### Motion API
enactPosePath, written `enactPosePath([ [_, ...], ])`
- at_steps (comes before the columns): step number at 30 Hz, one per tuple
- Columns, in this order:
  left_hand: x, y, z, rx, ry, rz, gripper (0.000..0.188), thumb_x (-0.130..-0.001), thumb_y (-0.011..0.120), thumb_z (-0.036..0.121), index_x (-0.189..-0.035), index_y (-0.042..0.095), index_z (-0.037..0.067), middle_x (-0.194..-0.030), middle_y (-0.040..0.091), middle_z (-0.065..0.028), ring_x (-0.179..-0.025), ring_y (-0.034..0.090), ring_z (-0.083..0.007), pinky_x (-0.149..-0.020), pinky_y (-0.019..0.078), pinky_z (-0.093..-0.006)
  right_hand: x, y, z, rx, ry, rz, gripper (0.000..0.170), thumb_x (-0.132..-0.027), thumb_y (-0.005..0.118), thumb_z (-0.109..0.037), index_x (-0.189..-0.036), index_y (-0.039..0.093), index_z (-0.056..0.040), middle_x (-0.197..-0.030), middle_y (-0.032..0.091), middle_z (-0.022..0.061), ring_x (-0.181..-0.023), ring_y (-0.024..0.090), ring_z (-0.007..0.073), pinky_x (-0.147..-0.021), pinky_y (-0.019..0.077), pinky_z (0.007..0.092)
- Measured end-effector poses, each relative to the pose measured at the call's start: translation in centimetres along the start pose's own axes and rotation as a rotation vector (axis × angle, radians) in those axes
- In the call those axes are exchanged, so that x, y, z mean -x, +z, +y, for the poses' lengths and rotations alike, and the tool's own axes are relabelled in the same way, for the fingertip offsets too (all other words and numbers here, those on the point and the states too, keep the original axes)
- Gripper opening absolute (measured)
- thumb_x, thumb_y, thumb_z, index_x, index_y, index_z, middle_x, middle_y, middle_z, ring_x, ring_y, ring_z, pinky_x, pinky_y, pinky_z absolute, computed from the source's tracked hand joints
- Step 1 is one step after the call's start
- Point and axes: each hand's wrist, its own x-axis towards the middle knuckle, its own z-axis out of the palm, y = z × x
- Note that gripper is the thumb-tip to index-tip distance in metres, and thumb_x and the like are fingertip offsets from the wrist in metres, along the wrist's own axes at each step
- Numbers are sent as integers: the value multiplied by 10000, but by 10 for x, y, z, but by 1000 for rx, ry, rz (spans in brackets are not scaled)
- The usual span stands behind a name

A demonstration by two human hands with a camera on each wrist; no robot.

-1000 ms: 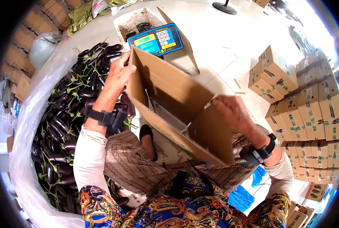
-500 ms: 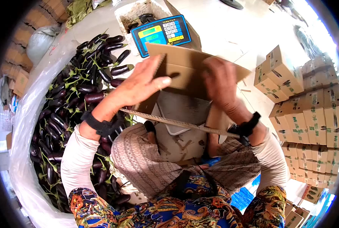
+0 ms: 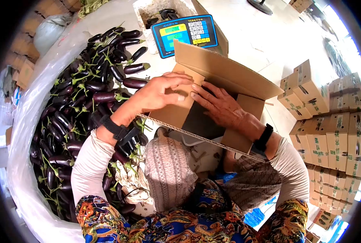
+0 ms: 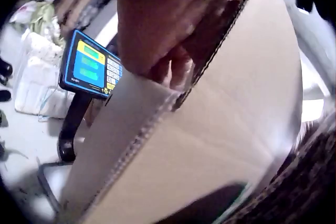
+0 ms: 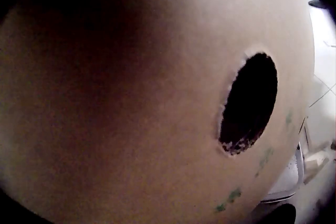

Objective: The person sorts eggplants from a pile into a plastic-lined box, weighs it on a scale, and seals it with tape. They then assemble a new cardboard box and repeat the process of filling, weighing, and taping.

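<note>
In the head view a cardboard box [image 3: 237, 77] stands with its top towards me, and its short flaps are folded inward over the opening. My left hand [image 3: 160, 92] lies over the left flap [image 3: 179, 106], fingers stretched across it. From the right, my right hand [image 3: 221, 106] reaches over the opening, its straight fingertips at the inner edge of the same flap. The left wrist view has my left hand [image 4: 168, 22] over the rim of the box [image 4: 226, 113]. Box wall [image 5: 157, 113] with an oval hole fills the right wrist view.
Many eggplants [image 3: 95, 86] lie piled at left inside clear plastic sheeting [image 3: 24, 121]. A blue scale display [image 3: 184, 35] stands behind the box, near a white crate [image 3: 142, 10] holding some eggplants. Printed cartons [image 3: 326, 133] are stacked on the right.
The box has turned and dropped from a tilted position, and its short flaps are now folded inward. Both hands have come together over the left flap; the right hand has left the right end.
</note>
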Motion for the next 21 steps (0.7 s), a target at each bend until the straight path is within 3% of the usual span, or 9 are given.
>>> enactPosePath([
  [2, 17, -2, 15, 460, -168, 136, 524, -964, 566, 368, -1332, 547, -5, -1395, 535, -156, -1288, 496, -274, -1071, 385, -379, 3, 10, 0, 9, -22, 0, 741, -769, 651, -71, -1455, 372, -88, -1533, 335, 96, -1352, 373, 326, -932, 485, 432],
  [4, 37, 6, 26, 663, -171, 263, 753, -994, 385, 581, -1414, 412, -43, -1412, 493, -229, -1326, 461, -297, -1085, 362, -406, 0, 13, -1, 11, -35, 0, 735, -766, 641, -61, -1450, 373, -82, -1525, 341, 91, -1355, 366, 322, -923, 494, 421],
  [5, 53, 12, 26, 872, -32, 296, 675, -1012, 389, 496, -1449, 384, -18, -1382, 534, -203, -1281, 511, -262, -1081, 360, -372, -2, 11, -1, 10, -35, -8, 734, -766, 640, -59, -1449, 371, -78, -1521, 343, 90, -1357, 361, 321, -925, 496, 418],
  [8, 63, 36, 38, 504, -72, 593, 683, -1008, 358, 525, -1443, 412, 1, -1355, 563, -187, -1295, 500, -262, -1085, 358, -382, -6, 5, -4, 14, -25, -68, 730, -767, 649, -76, -1443, 372, -70, -1512, 347, 88, -1367, 348, 311, -940, 494, 419],
  [12, 32, 25, 28, -70, -128, 667, 666, -1013, 369, 474, -1478, 340, -2, -1395, 523, -218, -1316, 480, -292, -1099, 345, -398, -8, 0, -3, -54, 21, -83, 740, -763, 682, -125, -1436, 380, -69, -1508, 347, 85, -1376, 338, 298, -961, 486, 427],
  [14, 16, 22, 21, -23, -345, 588, 666, -1014, 373, 453, -1494, 289, -1, -1413, 497, -245, -1331, 465, -314, -1094, 356, -374, -6, -3, 7, 89, -71, -74, 712, -800, 615, -156, -1457, 357, -62, -1527, 324, 77, -1397, 316, 299, -1002, 467, 425],
  [15, 9, 25, 18, -33, -437, 574, 696, -1014, 379, 466, -1513, 234, 3, -1422, 483, -256, -1345, 450, -333, -1097, 355, -368, 1, 0, 16, -151, -33, -72, 665, -807, 592, -143, -1434, 393, -47, -1520, 342, 90, -1381, 345, 305, -1020, 458, 419],
  [16, 7, 30, -1, -117, -380, 615, 776, -987, 392, 567, -1494, 270, -8, -1371, 499, -309, -1296, 477, -433, -1081, 381, -419, 5, -7, 20, -192, -11, -35, 627, -807, 579, -126, -1409, 428, -35, -1509, 364, 103, -1361, 377, 310, -1029, 455, 415],
  [21, 17, 34, -17, -36, -472, 491, 804, -978, 381, 602, -1464, 325, -36, -1294, 545, -333, -1257, 489, -474, -1065, 394, -448, 16, -96, 27, 170, -28, 231, 485, -749, 573, 29, -1233, 601, 12, -1402, 505, 169, -1187, 565, 328, -973, 510, 391],
])
